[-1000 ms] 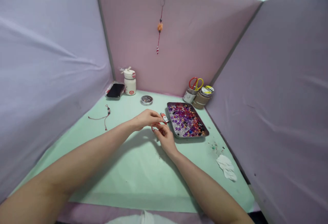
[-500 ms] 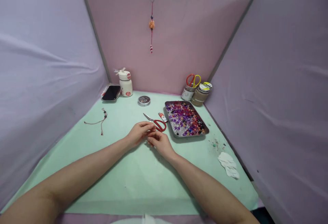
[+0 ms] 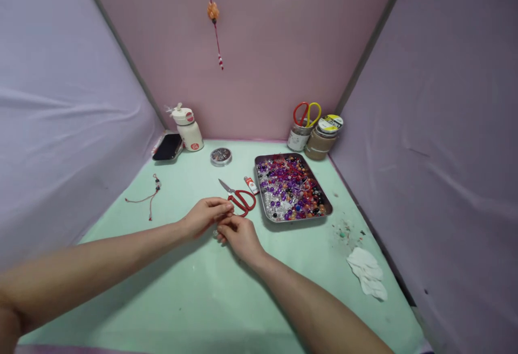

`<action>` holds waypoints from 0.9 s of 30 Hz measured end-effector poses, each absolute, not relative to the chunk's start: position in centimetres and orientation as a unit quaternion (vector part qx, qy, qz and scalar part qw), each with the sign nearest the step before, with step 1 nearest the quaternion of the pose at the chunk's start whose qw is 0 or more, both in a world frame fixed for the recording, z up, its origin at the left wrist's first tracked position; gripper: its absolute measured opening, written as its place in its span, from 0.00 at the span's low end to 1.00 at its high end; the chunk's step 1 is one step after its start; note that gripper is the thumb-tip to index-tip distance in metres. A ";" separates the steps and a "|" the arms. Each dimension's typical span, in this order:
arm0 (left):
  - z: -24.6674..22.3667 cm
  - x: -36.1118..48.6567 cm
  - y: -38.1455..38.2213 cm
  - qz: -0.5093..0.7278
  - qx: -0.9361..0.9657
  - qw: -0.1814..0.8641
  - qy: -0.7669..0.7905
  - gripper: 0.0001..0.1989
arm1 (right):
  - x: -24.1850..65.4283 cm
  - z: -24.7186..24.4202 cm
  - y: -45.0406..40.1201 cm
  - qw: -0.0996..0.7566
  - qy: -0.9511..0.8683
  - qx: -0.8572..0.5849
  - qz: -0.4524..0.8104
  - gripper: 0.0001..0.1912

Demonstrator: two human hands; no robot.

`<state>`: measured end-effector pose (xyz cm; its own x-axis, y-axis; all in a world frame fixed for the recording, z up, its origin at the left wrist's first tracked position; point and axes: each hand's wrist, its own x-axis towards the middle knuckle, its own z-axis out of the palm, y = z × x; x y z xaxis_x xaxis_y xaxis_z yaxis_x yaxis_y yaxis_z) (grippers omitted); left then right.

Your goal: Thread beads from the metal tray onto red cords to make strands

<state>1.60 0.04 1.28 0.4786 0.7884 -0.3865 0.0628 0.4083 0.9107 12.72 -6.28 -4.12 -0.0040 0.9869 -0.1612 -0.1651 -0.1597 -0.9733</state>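
My left hand (image 3: 209,215) and my right hand (image 3: 239,237) meet over the middle of the table, fingers pinched close together. What the fingertips hold is too small to make out. A small clear bead-like piece (image 3: 215,233) shows at the fingers of my right hand; whether it is held or hangs, I cannot tell. Just beyond the hands lie red-handled scissors (image 3: 243,199), partly behind my left fingertips. To their right is a metal tray (image 3: 265,215) full of purple, red, clear, orange and black beads (image 3: 288,186).
A red-and-white lighter (image 3: 251,184) lies against the tray. Farther back are a round case (image 3: 220,156), a white bottle (image 3: 190,134), a phone (image 3: 168,148), a jar with scissors (image 3: 298,139) and a brown jar (image 3: 319,146). A beaded cord (image 3: 157,185) lies left; crumpled tissue (image 3: 367,273) lies right.
The view has tilted down and shifted. My hands stay together but have moved slightly toward me and left of the scissors. A clear bead-like piece now shows by my right fingers.
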 end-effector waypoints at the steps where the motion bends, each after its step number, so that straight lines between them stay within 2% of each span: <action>1: 1.3 1.6 -0.1 0.254 0.481 0.713 0.442 0.13 | 12.8 -4.2 -6.3 0.497 -0.411 -0.499 0.579 0.05; 7: 0.2 0.8 -0.9 0.289 0.446 0.725 0.439 0.14 | 13.0 -4.7 -6.5 0.472 -0.430 -0.501 0.584 0.05; 12: -1.3 0.9 -1.6 0.338 0.403 0.728 0.438 0.13 | 13.9 -4.2 -6.8 0.390 -0.494 -0.542 0.557 0.06; 18: -2.2 1.7 -1.3 0.352 0.397 0.747 0.402 0.12 | 15.7 -0.5 -7.3 0.210 -0.678 -0.637 0.302 0.05; 22: -2.8 1.5 -1.1 0.334 0.419 0.744 0.400 0.13 | 16.9 1.9 -7.9 0.103 -0.710 -0.655 0.236 0.08; 24: -3.0 1.4 -1.0 0.321 0.435 0.740 0.401 0.13 | 17.6 2.8 -7.8 0.106 -0.710 -0.658 0.226 0.07; 27: -3.1 1.4 -1.0 0.306 0.461 0.732 0.398 0.13 | 18.8 3.5 -6.7 0.167 -0.700 -0.652 0.239 0.05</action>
<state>1.38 -0.96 -3.12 0.4968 0.8141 -0.3006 -0.0815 0.3887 0.9178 18.76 -6.73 3.50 -0.0942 0.9924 -0.0786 0.8332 0.0354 -0.5518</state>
